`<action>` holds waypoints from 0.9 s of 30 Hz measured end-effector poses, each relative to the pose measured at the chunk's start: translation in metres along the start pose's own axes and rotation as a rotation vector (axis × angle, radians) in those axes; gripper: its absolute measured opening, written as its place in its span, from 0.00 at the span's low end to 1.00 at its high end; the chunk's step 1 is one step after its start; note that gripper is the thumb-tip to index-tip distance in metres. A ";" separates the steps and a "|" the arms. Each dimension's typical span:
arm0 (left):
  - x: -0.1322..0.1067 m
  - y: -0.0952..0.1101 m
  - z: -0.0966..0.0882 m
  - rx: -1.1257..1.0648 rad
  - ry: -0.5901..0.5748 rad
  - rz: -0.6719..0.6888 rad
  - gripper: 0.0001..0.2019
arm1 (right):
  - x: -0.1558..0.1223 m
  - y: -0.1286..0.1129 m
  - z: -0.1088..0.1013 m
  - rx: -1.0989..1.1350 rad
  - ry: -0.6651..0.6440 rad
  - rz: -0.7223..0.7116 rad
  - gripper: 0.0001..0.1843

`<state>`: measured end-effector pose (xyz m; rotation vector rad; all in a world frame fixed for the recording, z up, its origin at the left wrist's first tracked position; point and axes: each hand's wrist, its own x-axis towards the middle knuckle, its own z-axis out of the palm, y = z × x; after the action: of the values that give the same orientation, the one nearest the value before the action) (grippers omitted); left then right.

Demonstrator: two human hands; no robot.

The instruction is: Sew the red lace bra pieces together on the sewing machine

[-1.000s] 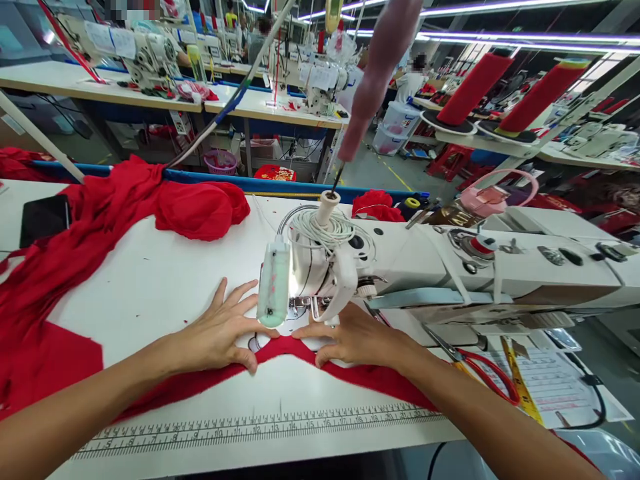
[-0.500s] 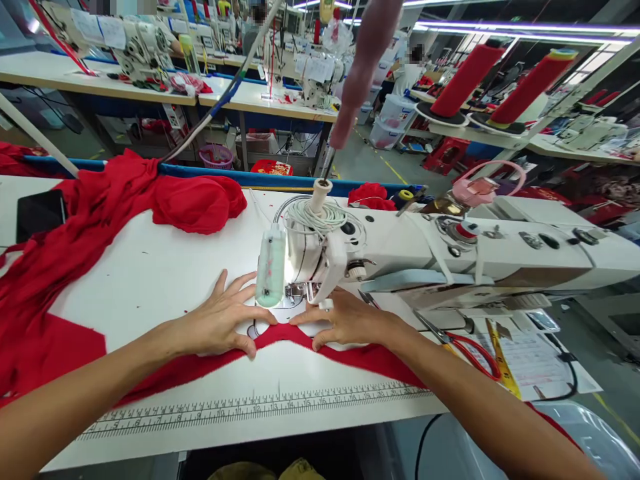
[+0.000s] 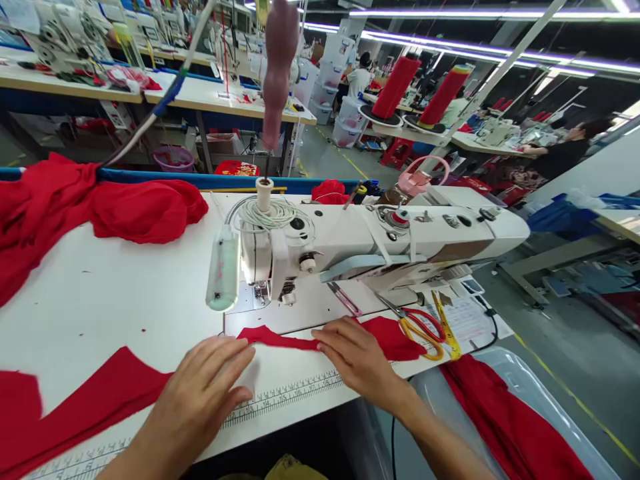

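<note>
A narrow strip of red fabric [image 3: 280, 339] lies on the white machine table, in front of the sewing machine's presser foot [image 3: 261, 292] and apart from it. My left hand [image 3: 205, 383] rests over the strip's left part, fingers stretched and thumb apart. It hides where the strip joins the wider red piece at the left. My right hand [image 3: 357, 363] lies across the strip with its fingers extended on the cloth; its thumb is hidden. More of the red fabric emerges right of this hand, by the scissors. The sewing machine [image 3: 345, 233] stands behind both hands.
Red-and-yellow-handled scissors [image 3: 425, 330], pink-handled snips [image 3: 345, 299] and a yellow tape measure [image 3: 447, 327] lie at the right. A printed ruler [image 3: 285, 397] runs along the front edge. Red cloth [image 3: 145, 210] is heaped back left. A plastic bin [image 3: 450, 413] stands lower right.
Both hands and the red strip have come away from the presser foot towards the table's front edge. My left hand's fingers have drawn closer together. The view has turned to the right.
</note>
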<state>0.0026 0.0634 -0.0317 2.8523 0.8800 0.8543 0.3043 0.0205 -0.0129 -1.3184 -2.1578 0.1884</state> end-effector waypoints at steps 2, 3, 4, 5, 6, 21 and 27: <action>0.006 0.014 0.013 0.061 -0.010 0.032 0.22 | -0.008 -0.007 0.008 -0.091 -0.025 -0.019 0.13; 0.010 0.020 0.019 0.098 -0.021 0.051 0.25 | -0.010 -0.010 0.011 -0.130 -0.044 -0.031 0.12; 0.013 0.024 0.025 0.132 -0.030 0.070 0.28 | -0.012 -0.011 0.014 -0.161 -0.062 -0.045 0.13; 0.015 0.027 0.029 0.161 -0.041 0.083 0.30 | -0.014 -0.012 0.016 -0.183 -0.076 -0.056 0.13; 0.016 0.030 0.032 0.182 -0.048 0.088 0.31 | -0.016 -0.012 0.018 -0.194 -0.083 -0.064 0.13; 0.010 0.066 0.022 -0.772 -0.076 -0.671 0.14 | -0.033 -0.003 0.007 -0.444 0.088 -0.116 0.17; 0.049 0.098 0.029 -1.777 -0.100 -1.475 0.22 | -0.030 -0.033 0.001 -0.379 0.163 -0.140 0.21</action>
<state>0.1014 0.0110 -0.0133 0.4313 0.9700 0.5594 0.2883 -0.0218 -0.0124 -1.3216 -2.2028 -0.3888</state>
